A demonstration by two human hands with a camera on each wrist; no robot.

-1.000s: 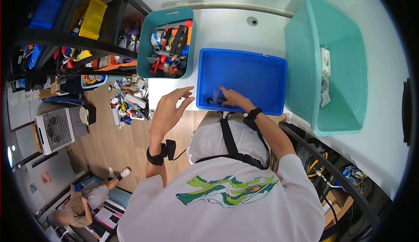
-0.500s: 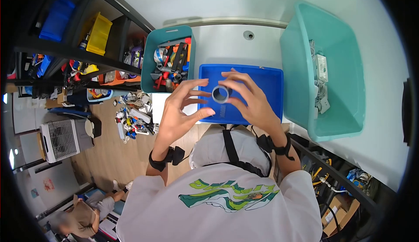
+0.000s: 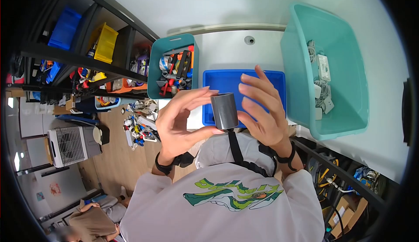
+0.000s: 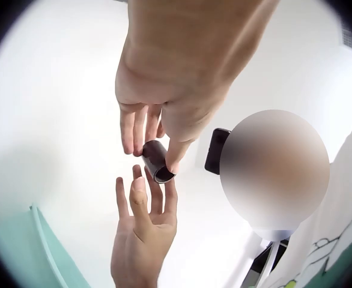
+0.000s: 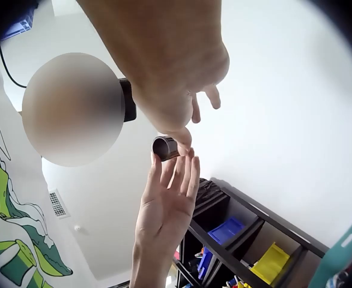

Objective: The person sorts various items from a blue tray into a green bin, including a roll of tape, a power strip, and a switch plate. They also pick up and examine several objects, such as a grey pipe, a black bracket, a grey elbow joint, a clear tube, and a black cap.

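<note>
A short dark grey tube (image 3: pixel 225 111) is held up over the near edge of the blue tray (image 3: pixel 244 74). The left hand (image 3: pixel 180 119) pinches it between thumb at the lower end and fingertips at the upper end. At the tube's right side the right hand (image 3: pixel 265 111) has its fingers spread, the thumb by the tube wall. In the left wrist view the tube (image 4: pixel 155 159) shows its hollow end, with the left hand (image 4: pixel 164 102) above and the right hand (image 4: pixel 141 240) below. The right wrist view shows the tube (image 5: pixel 165 148) between both hands' fingertips.
A teal bin (image 3: pixel 195 63) of mixed parts stands left of the tray; a larger teal bin (image 3: pixel 301 67) with white cables and power strips stands right. Shelves with coloured bins (image 3: pixel 104 43) are at the left. Items lie on the floor, and a person sits at the lower left.
The right hand has brought the tube up out of the blue tray. The left hand has come in and pinches it; the tube has turned from end-on to side-on, and the right fingers have spread.
</note>
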